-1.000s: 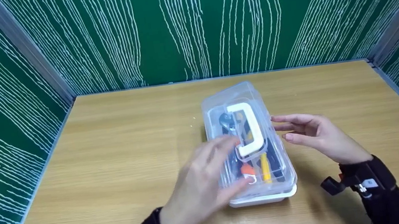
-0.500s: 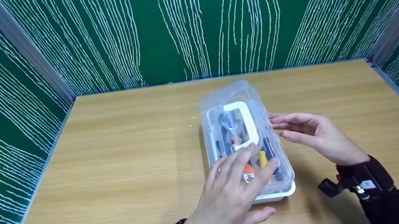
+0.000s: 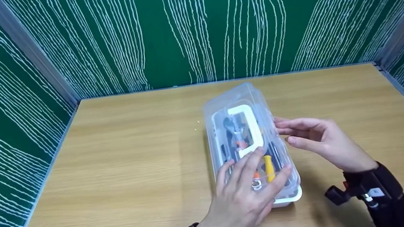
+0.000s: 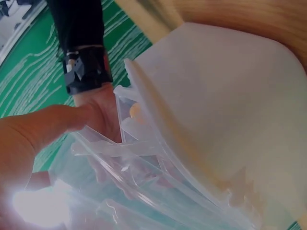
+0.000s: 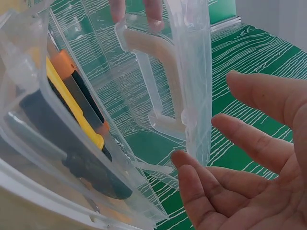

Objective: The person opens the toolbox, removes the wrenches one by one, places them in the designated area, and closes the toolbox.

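Note:
A toolbox with a clear lid [image 3: 229,96] and a white base [image 3: 289,198] stands right of the table's middle. The lid carries a white handle [image 3: 253,126]. My left hand [image 3: 234,207] lies over the lid's near end, fingers spread and fairly straight. At the right side my right hand [image 3: 319,141] has its fingertips right by the lid's edge, fingers loosely bent and gripping nothing. In the right wrist view the lid tilts away from the tools: a yellow-handled tool [image 5: 76,105], an orange-ended tool [image 5: 62,62] and a dark one [image 5: 48,120].
The wooden table [image 3: 133,157] extends left and right of the toolbox. Green panels with white wavy lines [image 3: 153,38] stand behind and at both sides. Tiny pale bits lie on the table left of the toolbox.
My left hand has moved right across the near end of the lid, its fingers now reaching the handle's near end and the right edge. The right hand has stayed about where it was.

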Available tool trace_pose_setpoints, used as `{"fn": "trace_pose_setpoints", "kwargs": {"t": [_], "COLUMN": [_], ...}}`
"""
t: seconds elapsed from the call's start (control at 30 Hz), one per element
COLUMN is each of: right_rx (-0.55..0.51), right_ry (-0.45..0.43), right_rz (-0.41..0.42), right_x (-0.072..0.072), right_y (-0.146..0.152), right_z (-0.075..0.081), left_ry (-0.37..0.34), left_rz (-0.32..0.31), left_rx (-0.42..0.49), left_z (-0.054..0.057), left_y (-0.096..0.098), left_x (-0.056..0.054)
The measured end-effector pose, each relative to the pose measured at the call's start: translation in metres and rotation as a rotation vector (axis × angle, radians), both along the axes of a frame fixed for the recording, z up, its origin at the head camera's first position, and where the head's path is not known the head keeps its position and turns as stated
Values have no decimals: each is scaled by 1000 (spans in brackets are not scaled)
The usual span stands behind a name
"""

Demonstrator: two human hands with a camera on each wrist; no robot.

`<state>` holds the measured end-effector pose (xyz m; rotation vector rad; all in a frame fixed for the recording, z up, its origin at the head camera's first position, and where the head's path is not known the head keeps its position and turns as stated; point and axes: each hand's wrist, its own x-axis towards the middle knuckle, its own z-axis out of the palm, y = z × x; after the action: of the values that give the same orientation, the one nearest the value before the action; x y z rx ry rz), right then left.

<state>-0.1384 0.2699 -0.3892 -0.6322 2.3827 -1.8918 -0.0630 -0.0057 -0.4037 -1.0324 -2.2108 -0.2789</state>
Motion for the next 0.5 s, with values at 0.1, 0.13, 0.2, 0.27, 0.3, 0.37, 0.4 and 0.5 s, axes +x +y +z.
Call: {"fn": "trace_pose_setpoints", "kwargs": {"t": [0.1, 0.13, 0.2, 0.27, 0.3, 0.37, 0.4, 0.5], "right_rx": [9, 9, 7, 1, 1, 1, 3, 31], "right_ry": [-3, -5, -10, -15, -14, -12, -9, 2], "right_rz": [-1, -1, 1, 1, -2, -4, -6, -21], "right_x": [0, 0, 0, 0, 0, 0, -1, -3], "right_y": [-1, -1, -2, -2, -2, -2, -2, -1], "right_z": [0, 0, 0, 1, 1, 1, 1, -4], "left_ry": [-3, -17, -45, -60, -56, -25, -5, 48], "left_rz": [6, 6, 9, 10, 10, 8, 8, 6], "left_rx": [0, -3, -10, -15, -16, -12, -10, -4], "left_z": [-1, -1, -1, -1, -1, -1, -2, -2], "left_y": [1, 1, 1, 1, 1, 1, 1, 2], "left_x": [0, 1, 2, 2, 1, 0, -1, -3]}}
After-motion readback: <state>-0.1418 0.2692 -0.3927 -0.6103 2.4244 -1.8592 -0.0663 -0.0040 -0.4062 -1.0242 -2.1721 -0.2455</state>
